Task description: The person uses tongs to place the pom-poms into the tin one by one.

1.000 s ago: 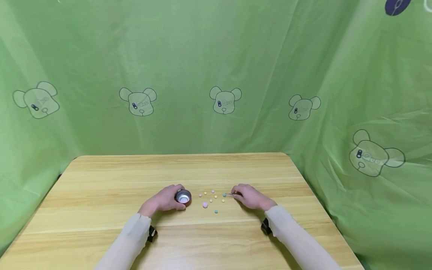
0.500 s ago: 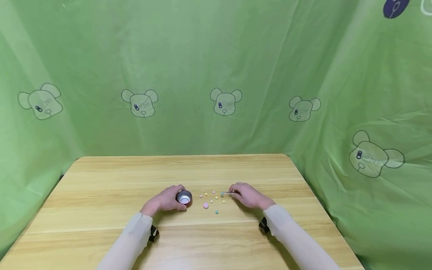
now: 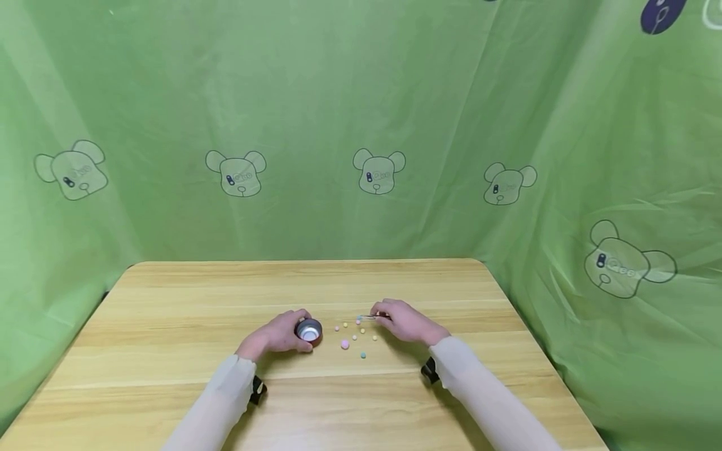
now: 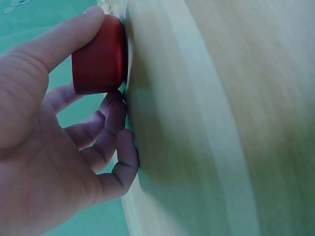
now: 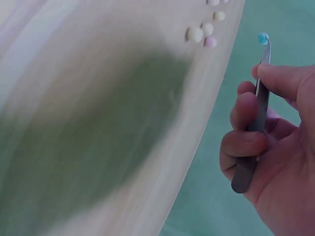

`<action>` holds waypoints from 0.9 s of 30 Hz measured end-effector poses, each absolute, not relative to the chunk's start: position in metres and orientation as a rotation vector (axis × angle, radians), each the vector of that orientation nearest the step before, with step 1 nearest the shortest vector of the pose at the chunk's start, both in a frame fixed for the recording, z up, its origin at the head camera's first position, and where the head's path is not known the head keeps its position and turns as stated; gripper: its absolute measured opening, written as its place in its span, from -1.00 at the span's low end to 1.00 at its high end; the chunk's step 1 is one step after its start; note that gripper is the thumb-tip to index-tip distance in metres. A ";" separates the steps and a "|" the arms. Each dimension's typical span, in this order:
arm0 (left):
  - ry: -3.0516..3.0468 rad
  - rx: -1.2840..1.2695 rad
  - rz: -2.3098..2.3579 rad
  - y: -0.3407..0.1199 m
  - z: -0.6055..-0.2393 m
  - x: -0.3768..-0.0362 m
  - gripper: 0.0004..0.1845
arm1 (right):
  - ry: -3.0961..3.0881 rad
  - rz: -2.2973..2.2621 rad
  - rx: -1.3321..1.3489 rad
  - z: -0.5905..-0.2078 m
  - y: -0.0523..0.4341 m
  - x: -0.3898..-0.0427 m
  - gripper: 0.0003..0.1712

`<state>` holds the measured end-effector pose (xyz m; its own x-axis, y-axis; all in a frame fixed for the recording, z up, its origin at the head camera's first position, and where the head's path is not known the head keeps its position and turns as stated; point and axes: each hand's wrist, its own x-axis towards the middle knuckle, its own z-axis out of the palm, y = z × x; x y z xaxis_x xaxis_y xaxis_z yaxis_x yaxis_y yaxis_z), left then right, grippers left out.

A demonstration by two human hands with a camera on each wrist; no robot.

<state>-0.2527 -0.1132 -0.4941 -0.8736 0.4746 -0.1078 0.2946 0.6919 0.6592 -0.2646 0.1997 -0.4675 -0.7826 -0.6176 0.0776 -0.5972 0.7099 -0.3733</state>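
Steel tweezers (image 5: 256, 118) apparently point toward cup (image 3: 308, 329).

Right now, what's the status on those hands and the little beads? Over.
Left hand grips small red cup on table. Right hand holds tweezers, blue bead pinched at tips. Loose beads lie between hands. Over.

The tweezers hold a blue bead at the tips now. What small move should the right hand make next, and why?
Probably carry the blue bead leftward, over the small red cup, and release it there. The right hand pinches the tweezers with the bead lifted off the table, while the left hand grips the cup, its mouth facing up beside the loose beads.
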 end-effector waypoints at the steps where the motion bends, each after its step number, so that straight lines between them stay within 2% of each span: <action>1: 2.632 0.611 0.963 -0.113 -0.494 -0.253 -0.47 | 2.848 -0.604 -1.018 -0.466 0.197 -0.265 -0.87; 27: 2.617 0.667 0.982 -0.115 -0.496 -0.255 -0.48 | 2.773 -0.573 -1.113 -0.452 0.140 -0.266 -0.82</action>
<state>-0.2554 -0.1154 -0.4957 -0.8585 0.5056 -0.0851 0.3249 0.6649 0.6726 -0.2657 0.1400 -0.4525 -0.7278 -0.6841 0.0470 -0.6467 0.6620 -0.3788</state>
